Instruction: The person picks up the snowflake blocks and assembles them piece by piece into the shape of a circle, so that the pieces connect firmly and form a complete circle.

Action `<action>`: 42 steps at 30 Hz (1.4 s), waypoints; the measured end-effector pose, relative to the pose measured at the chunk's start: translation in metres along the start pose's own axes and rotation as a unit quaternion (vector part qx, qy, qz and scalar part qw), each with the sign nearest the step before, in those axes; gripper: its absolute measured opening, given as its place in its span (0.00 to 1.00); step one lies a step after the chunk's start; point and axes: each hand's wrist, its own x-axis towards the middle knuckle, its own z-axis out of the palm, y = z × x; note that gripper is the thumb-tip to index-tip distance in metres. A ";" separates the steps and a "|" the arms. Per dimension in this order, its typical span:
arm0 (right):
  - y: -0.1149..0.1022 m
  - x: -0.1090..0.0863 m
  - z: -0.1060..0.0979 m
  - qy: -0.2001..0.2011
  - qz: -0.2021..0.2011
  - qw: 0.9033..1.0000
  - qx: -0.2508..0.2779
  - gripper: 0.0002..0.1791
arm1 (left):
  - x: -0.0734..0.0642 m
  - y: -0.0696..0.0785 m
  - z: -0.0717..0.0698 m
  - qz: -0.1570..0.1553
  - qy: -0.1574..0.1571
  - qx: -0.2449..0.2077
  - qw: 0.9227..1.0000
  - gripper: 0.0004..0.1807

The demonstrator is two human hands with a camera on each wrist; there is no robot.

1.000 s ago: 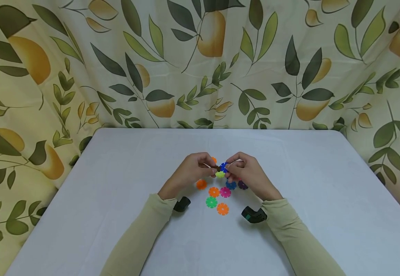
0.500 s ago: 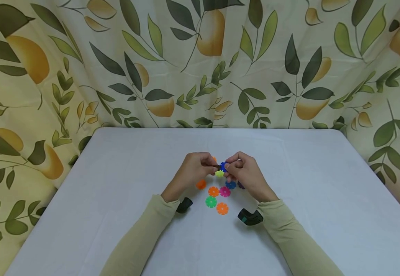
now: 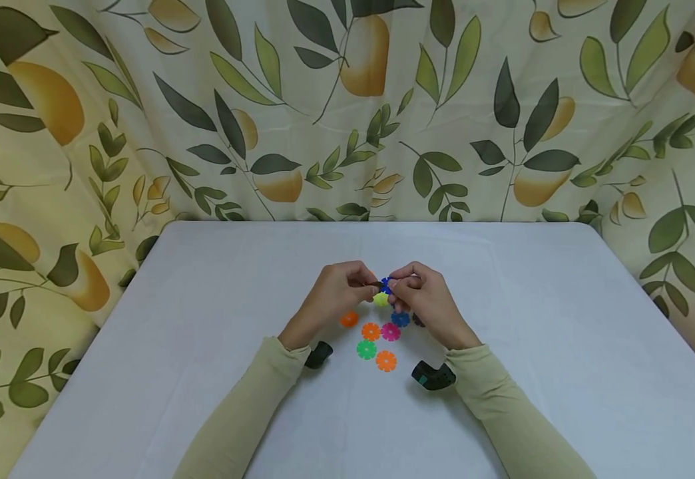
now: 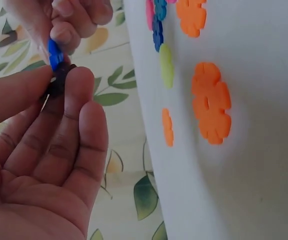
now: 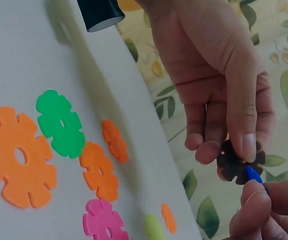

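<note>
Slightly closer above the tabletop (image 3: pixel 204 286) come the left hand (image 3: pixel 337 291) and right hand (image 3: pixel 425 294); I see the left's grip pinching the dark disc (image 5: pixel 230 164), the right's the blue disc (image 4: pixel 54 53), edges seemingly meeting: joining looks underway.

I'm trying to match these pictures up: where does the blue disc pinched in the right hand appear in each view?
Head: the blue disc is slightly right of and below centre, in the right hand.
Left wrist: the blue disc, upper left.
Right wrist: the blue disc, lower right, mostly hidden.
Shared landmark: the yellow disc.
</note>
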 end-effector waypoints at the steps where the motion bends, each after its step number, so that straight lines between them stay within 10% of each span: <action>1: 0.000 0.000 0.000 0.003 0.002 1.000 -0.004 0.12 | 0.000 -0.001 -0.001 -0.004 0.000 0.000 1.000 0.03; 12: 0.000 -0.002 -0.002 0.008 0.003 1.000 -0.030 0.15 | 0.003 -0.011 -0.006 -0.007 -0.023 -0.040 0.999 0.12; 24: 0.001 -0.002 0.009 0.001 -0.005 1.000 -0.025 0.12 | 0.006 -0.012 -0.007 -0.116 -0.061 -0.104 0.986 0.13; 42: 0.007 0.002 0.028 -0.045 -0.052 0.991 -0.119 0.10 | 0.004 -0.017 -0.043 -0.086 0.027 -0.171 0.981 0.12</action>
